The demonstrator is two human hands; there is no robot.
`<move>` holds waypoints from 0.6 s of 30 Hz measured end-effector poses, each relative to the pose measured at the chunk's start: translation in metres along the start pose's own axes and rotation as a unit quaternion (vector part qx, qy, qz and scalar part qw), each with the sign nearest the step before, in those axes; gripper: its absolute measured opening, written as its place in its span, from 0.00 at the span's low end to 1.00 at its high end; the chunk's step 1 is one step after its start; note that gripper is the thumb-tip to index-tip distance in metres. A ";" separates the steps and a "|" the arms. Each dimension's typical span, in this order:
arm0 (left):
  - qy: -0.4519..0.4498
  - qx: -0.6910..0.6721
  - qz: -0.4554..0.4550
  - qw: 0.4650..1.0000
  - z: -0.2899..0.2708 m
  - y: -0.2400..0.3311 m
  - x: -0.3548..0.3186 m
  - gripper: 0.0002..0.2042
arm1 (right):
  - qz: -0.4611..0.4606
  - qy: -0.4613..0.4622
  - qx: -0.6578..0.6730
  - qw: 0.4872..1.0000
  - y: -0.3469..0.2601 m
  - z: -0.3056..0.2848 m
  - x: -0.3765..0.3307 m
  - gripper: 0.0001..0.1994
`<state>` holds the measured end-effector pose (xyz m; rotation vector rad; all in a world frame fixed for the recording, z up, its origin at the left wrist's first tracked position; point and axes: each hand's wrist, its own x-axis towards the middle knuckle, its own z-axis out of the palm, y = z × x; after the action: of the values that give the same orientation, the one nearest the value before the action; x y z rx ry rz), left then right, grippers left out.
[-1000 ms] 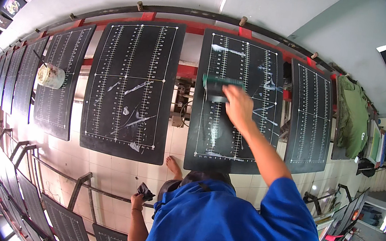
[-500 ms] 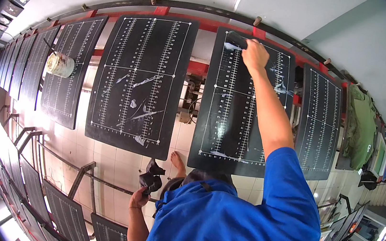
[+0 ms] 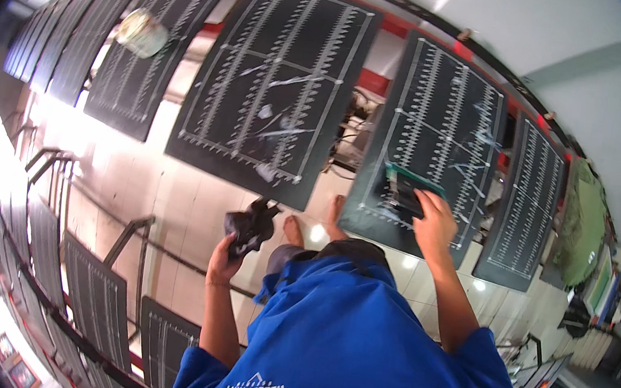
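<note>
My right hand (image 3: 435,223) grips a flat dark squeegee (image 3: 403,193) with a green edge. It rests on the near part of a black board (image 3: 370,215) marked with white ruler lines. Whitish streaks show on this board's right half. Lower and to the left, my left hand (image 3: 224,262) is closed round a crumpled black cloth (image 3: 250,227), held over the tiled floor. Just beyond the cloth lies a second black board (image 3: 247,174), bearing whitish smears in its middle and near edge.
A smeared whitish tub (image 3: 142,33) stands on a board to the left. More marked boards line the red frame (image 3: 374,82), including one at right (image 3: 523,208). Green cloth (image 3: 583,212) lies at the far right. A rack with dark rails (image 3: 179,255) and boards stands behind on the left.
My right hand has drawn the squeegee from the board's far edge down to its near part. The left hand has risen slightly with the black cloth. The view has tilted and shifted.
</note>
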<state>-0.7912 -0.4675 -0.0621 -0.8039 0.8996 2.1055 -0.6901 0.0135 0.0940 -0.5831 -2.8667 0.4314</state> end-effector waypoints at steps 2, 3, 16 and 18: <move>-0.036 -0.003 0.031 0.999 0.007 0.016 -0.005 0.17 | 0.047 0.001 -0.019 0.999 0.000 -0.008 -0.026 0.26; -0.047 -0.007 0.041 0.998 0.010 0.023 -0.010 0.17 | 0.073 0.011 -0.037 0.997 0.004 -0.006 -0.035 0.25; 0.067 0.378 0.208 0.900 0.049 0.106 -0.103 0.13 | 0.114 -0.007 -0.070 0.991 0.000 0.002 -0.049 0.29; 0.155 0.593 0.233 0.755 0.040 0.121 -0.149 0.12 | 0.120 -0.019 -0.080 0.989 -0.002 0.003 -0.050 0.30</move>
<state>-0.8129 -0.5507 0.1138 -0.2006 2.4264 1.2312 -0.6460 -0.0093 0.0862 -0.9640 -2.8947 0.2498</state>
